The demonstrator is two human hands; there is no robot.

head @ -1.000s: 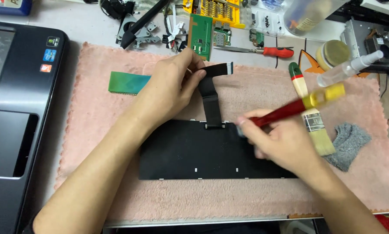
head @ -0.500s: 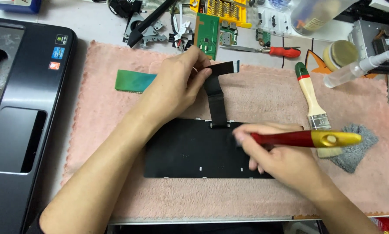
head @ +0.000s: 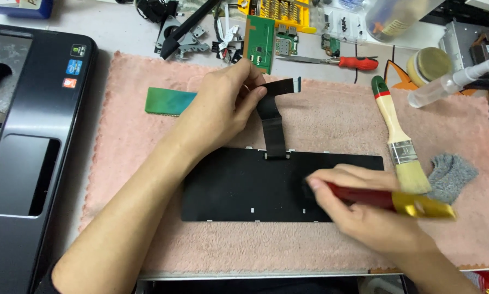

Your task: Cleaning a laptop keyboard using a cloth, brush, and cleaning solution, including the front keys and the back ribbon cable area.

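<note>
Since the earlier frame the red-handled brush [head: 388,200] has swung lower, its gold ferrule now pointing toward the lower right, while the left hand [head: 222,111] has stayed where it was. Largest in view, the pink towel [head: 146,228] covers the middle of the frame, with the dark laptop base [head: 32,163] along the left edge. On the towel lies the black keyboard [head: 244,188], back side up, its long axis running left to right across the centre. The left hand, above the keyboard's upper edge, pinches the black ribbon cable [head: 271,122] and lifts it clear. The right hand [head: 375,212] is nearer the keyboard, clenched around the brush handle at the panel's right end. A wooden-handled paintbrush [head: 399,141] and grey cloth [head: 451,174] lie at right.
</note>
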